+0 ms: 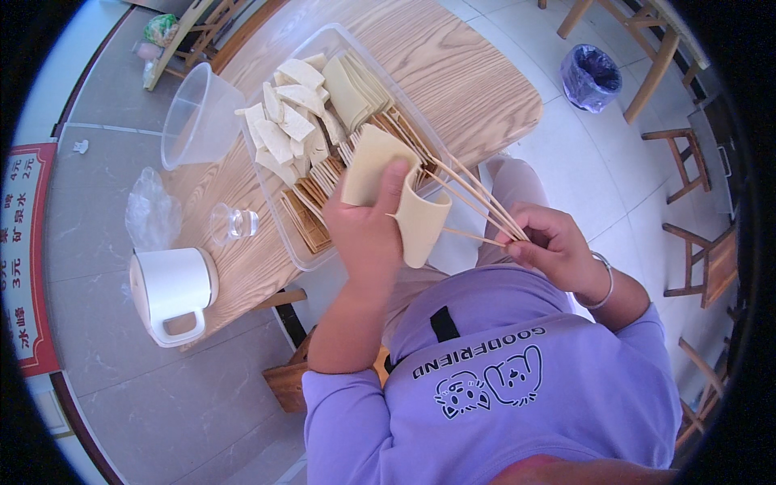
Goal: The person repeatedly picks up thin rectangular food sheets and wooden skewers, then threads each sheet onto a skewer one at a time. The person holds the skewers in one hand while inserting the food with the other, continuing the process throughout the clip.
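Observation:
My left hand [370,227] grips a pale tofu sheet [424,224], bent into a fold, with the thumb pressed on its upper face. In my right hand [548,245] are several thin bamboo skewers [485,193], pinched together near one end. One skewer runs to the folded sheet; how far it pierces the sheet is hard to tell. Under my left hand stands a clear plastic tub [306,264]. It holds white tofu chunks [297,121], a stack of flat tofu sheets [357,88] and rows of skewered brown and pale folded pieces [315,188].
The wooden table [461,66] also carries a round translucent container [203,118], a plastic bag [151,209], a small clear cup [233,223] and a white lidded mug [173,291] near the edge. A lined bin [591,79] and wooden stools [685,160] stand on the floor.

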`<state>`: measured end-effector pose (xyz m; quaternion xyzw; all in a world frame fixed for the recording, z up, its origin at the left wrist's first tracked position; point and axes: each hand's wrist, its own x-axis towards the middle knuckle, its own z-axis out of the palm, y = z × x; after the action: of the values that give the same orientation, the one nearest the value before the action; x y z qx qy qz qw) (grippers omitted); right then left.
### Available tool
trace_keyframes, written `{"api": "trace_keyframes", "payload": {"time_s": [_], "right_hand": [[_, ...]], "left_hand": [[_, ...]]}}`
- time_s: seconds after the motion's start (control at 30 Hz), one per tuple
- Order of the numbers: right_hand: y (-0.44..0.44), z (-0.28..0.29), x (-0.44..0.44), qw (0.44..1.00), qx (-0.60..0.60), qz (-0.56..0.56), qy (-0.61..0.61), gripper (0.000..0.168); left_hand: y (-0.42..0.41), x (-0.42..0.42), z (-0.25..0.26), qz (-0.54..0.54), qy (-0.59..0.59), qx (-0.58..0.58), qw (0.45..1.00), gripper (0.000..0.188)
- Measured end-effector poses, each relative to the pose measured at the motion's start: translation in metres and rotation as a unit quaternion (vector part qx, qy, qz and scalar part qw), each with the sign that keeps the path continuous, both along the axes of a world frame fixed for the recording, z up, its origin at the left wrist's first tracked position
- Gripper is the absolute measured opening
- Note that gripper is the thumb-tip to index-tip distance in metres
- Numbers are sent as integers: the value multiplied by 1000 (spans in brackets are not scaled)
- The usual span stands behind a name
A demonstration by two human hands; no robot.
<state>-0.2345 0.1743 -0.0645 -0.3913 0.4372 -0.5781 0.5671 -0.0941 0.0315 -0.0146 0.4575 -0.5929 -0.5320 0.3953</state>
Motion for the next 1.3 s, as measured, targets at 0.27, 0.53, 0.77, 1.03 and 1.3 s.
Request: {"api": "trace_keyframes", "payload": {"time_s": [0.27,0.53,0.77,1.03,1.3], "right_hand": [[5,2,-3,999,16,-39,24,11],[8,-3,-5,993,25,-83,81,12],[8,0,-6,985,16,-102,136,12],[6,1,-4,981,-7,-104,164,13],[11,1,-8,991,-26,-74,108,11]], "left_hand": [[1,3,-8,-80,-85,-124,985,20],[-10,19,18,-150,-33,-73,985,15],[-12,21,25,-191,-185,-322,909,11],[27,12,14,-270,-203,-489,804,16],[13,18,24,-115,-101,-348,925,18]]}}
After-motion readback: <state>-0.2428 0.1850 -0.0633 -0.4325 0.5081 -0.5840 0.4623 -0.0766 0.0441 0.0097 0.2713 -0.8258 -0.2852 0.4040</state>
